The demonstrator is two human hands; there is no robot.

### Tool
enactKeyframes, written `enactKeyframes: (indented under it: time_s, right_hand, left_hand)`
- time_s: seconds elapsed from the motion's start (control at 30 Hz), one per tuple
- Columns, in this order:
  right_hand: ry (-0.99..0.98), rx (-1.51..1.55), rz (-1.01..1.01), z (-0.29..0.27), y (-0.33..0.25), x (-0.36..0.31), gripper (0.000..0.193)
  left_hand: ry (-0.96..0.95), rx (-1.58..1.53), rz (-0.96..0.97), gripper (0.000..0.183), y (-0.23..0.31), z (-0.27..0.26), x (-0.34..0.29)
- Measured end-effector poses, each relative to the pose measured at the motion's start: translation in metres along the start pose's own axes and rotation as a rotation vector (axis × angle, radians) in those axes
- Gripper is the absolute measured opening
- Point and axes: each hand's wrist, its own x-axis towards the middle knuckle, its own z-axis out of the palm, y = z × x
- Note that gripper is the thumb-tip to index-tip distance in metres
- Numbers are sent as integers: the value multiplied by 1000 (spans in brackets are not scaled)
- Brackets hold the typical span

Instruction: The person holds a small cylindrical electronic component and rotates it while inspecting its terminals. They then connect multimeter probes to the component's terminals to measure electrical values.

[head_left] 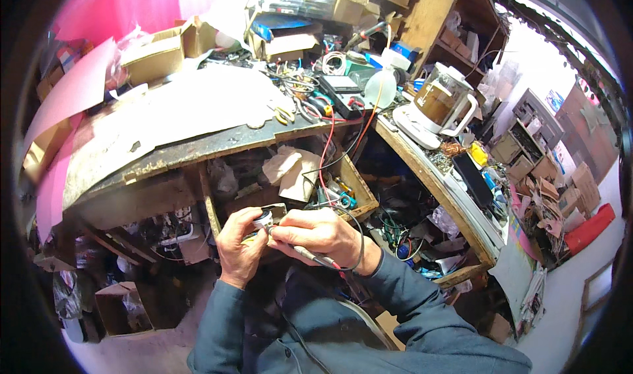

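Observation:
In front of my body, my left hand (240, 247) is closed round a small round part (262, 219), white with a dark rim. A bit of yellow shows under its fingers. My right hand (322, 234) pinches close against the same part and holds a slim grey test probe (304, 252). The probe's dark cable (361, 237) loops round the outside of that hand. Where the tip meets the part is hidden by my fingers. On the bench beyond lies a black multimeter (341, 86), with a red lead (323, 156) hanging down toward my right hand.
An open wooden drawer (360, 188) with a crumpled cloth (292, 171) and loose parts lies just beyond my hands. Pliers (285, 115) and tangled wires sit on the bench. On the right, a glass jug (440, 99) stands on a white base (415, 127). Cardboard boxes (153, 57) stand at the back left.

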Motion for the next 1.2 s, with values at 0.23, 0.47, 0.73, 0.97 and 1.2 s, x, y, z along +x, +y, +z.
enactKeyframes:
  time_s: [0.23, 0.47, 0.73, 0.97, 1.2]
  right_hand:
    - [-2, -28, -24, 0, 2, 0, 28]
    - [-31, -24, -26, 0, 3, 1, 31]
    - [-24, -26, -27, 1, 3, 2, 33]
    - [-1, -27, -27, 2, 4, 4, 18]
    - [11, -31, -28, 1, 1, 6, 19]
  left_hand:
    - [3, -67, -24, 38, -5, 2, -1]
    - [8, -51, -12, 37, -4, 0, -2]
    - [-8, -17, 0, 36, -7, 0, -1]
    - [23, -24, -27, 38, -6, 0, -1]
    - [-14, 34, -4, 38, -6, -2, -1]
